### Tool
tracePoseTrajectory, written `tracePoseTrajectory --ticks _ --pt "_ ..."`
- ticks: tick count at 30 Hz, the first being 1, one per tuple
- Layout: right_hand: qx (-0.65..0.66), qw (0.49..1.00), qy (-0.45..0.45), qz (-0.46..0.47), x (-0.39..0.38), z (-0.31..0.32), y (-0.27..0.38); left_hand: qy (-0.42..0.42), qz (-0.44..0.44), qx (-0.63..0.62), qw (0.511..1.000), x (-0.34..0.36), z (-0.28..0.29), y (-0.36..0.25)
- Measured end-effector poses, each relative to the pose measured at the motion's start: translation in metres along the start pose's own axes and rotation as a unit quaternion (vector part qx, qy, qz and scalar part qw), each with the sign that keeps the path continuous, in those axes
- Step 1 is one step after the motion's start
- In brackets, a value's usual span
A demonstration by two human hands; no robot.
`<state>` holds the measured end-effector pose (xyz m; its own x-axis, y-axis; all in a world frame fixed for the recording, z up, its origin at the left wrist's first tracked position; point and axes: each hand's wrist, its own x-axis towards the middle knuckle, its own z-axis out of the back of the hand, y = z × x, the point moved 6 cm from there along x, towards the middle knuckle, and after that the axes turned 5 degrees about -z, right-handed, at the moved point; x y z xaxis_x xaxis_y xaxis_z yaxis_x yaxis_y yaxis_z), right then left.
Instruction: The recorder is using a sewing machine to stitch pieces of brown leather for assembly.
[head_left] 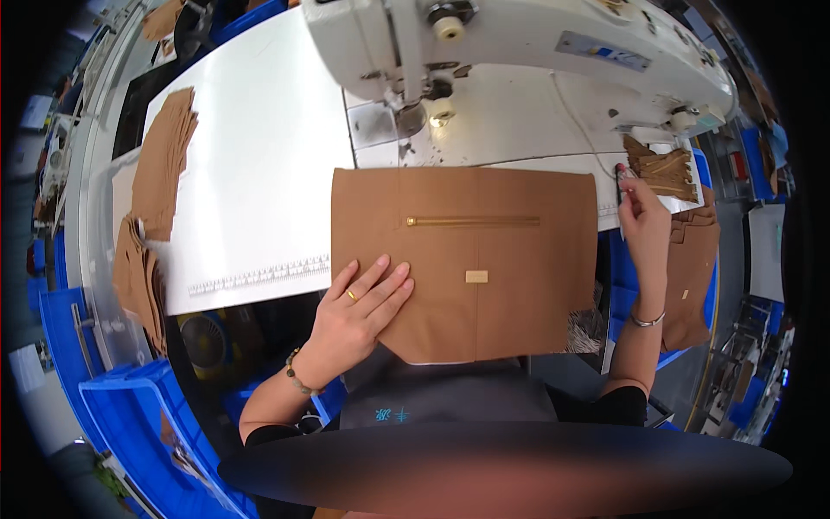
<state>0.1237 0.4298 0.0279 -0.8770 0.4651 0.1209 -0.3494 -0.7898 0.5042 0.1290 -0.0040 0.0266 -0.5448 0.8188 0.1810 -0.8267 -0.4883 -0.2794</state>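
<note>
A brown bag panel (529,268) with a gold zipper (474,221) and a small pale gold label (476,277) lies over the front edge of the table. Its lower part hangs over my lap. My left hand (363,303) rests flat on the panel's left side, fingers stretched out and holding nothing. Right of the panel, apart from it, my right hand (644,216) pinches a small dark tool with a reddish end (621,176); its exact kind is too small to make out. A frayed grey-white patch (585,330) shows at the panel's lower right corner.
A white sewing machine (536,43) stands behind the panel. Brown pieces (162,164) are stacked at the table's left edge. Narrow brown strips (664,171) lie at the right, with more brown panels (692,277) hanging below. Blue bins (143,381) stand lower left.
</note>
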Motion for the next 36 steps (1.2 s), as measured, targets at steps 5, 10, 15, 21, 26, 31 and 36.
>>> tracePoseTrajectory --ticks 5,10,15,21,26,31,36 --pt "0.492 0.847 0.185 -0.077 -0.003 -0.009 0.028 -0.072 0.016 0.024 0.997 -0.012 -0.02 0.007" --pt "0.317 0.925 0.206 0.048 -0.003 -0.037 0.09 -0.159 -0.019 0.13 0.978 -0.023 -0.044 0.014" --pt "0.146 0.939 0.152 0.273 -0.003 -0.066 0.161 -0.233 -0.052 0.236 0.942 -0.028 -0.058 0.018" --pt "0.012 0.904 0.146 0.403 -0.013 -0.105 0.21 -0.26 -0.061 0.231 0.936 -0.026 -0.057 0.018" --pt "-0.051 0.853 0.076 0.515 -0.027 -0.128 0.227 -0.274 -0.063 0.235 0.931 -0.025 -0.056 0.02" --pt "0.01 0.831 0.131 0.541 -0.03 -0.137 0.231 -0.277 -0.061 0.233 0.93 -0.025 -0.057 0.02" --pt "-0.092 0.862 0.049 0.497 0.01 -0.129 0.232 -0.276 -0.071 0.259 0.923 -0.026 -0.062 0.021"
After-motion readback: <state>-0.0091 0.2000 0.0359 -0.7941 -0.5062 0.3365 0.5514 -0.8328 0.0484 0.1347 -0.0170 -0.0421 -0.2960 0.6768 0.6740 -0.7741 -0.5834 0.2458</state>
